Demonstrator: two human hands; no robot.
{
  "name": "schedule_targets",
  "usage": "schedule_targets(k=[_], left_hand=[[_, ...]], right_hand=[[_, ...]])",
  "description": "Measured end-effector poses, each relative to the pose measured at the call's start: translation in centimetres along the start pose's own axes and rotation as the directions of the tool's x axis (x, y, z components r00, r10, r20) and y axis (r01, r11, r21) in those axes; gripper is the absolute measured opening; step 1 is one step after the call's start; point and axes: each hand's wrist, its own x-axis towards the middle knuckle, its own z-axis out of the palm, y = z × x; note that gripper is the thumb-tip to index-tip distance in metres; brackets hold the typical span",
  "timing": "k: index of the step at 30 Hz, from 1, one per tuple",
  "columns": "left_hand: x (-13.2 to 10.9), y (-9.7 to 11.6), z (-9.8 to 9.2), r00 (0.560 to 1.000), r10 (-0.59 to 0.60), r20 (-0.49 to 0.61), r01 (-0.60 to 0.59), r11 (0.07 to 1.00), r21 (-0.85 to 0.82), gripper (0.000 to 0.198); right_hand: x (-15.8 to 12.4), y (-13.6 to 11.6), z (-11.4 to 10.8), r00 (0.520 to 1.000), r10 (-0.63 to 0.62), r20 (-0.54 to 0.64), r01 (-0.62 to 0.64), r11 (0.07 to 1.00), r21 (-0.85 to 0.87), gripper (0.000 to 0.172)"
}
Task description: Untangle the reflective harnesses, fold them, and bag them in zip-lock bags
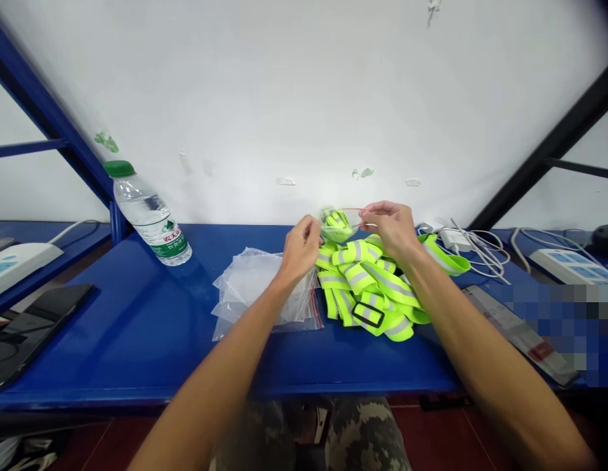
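Note:
Between my two hands hangs a clear zip bag [351, 219] with a red line along its opening, and a bundled neon-yellow reflective strap [336, 224] lies inside it. My left hand [302, 245] is closed at the bag's left side. The fingers of my right hand [389, 222] pinch the edge by the red line. Below them is a pile of neon-yellow reflective straps [377, 278] with grey stripes and a black buckle [368, 314]. To the left of that pile, under my left forearm, lies a stack of clear zip bags [254, 281].
A water bottle [154, 216] with a green cap stands on the blue table [137, 340] at the left. A black phone [33, 333] lies at the left edge. White cables [480, 252] with chargers are behind the straps. Power strips [573, 265] sit at both sides, and a white wall is behind.

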Motion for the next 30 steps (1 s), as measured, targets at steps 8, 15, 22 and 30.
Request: schedule_targets(k=[8, 15, 22, 30], left_hand=[[-0.7, 0.4, 1.4, 0.976, 0.219, -0.003, -0.216, 0.964, 0.158, 0.024], [-1.3, 0.8, 1.9, 0.97, 0.24, 0.035, -0.242, 0.962, 0.126, 0.023], [1.2, 1.5, -0.8, 0.951, -0.158, -0.266, 0.108, 0.975, -0.195, 0.047], [-2.5, 3.3, -5.2, 0.96, -0.146, -0.24, 0.085, 0.965, -0.249, 0.043]], right_hand=[[-3.1, -1.2, 0.9, 0.857, -0.426, 0.29, 0.439, 0.308, -0.844, 0.032], [-1.3, -0.1, -0.2, 0.958, -0.21, 0.197, 0.27, 0.422, -0.866, 0.024], [-3.3, -3.2, -1.5, 0.957, -0.221, 0.187, 0.262, 0.936, -0.236, 0.029], [-6.6, -3.2, -1.0, 0.954, -0.003, 0.299, -0.012, 0.999, 0.049, 0.038]])
